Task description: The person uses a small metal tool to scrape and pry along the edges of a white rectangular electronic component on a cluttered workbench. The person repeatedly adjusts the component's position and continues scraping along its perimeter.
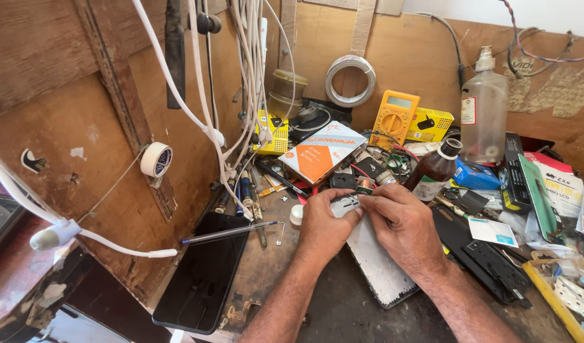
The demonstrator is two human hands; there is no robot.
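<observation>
Because the silver phone frame (378,260) lay flat on the counter (273,273) under my palms, I pinched its top edge between the fingers of my left hand (324,225) and right hand (400,222) to steady it.

Single view, taken from a camera worn on the head and directed forward and steeply down over a cluttered bench (343,305). Both forearms are seen entering from the lower edge, the left hand (324,225) and right hand (400,225) lying close below the lens near frame centre. A plywood wall (63,127) is seen at left and behind. The frame edges appear stretched, probably by a wide lens.
</observation>
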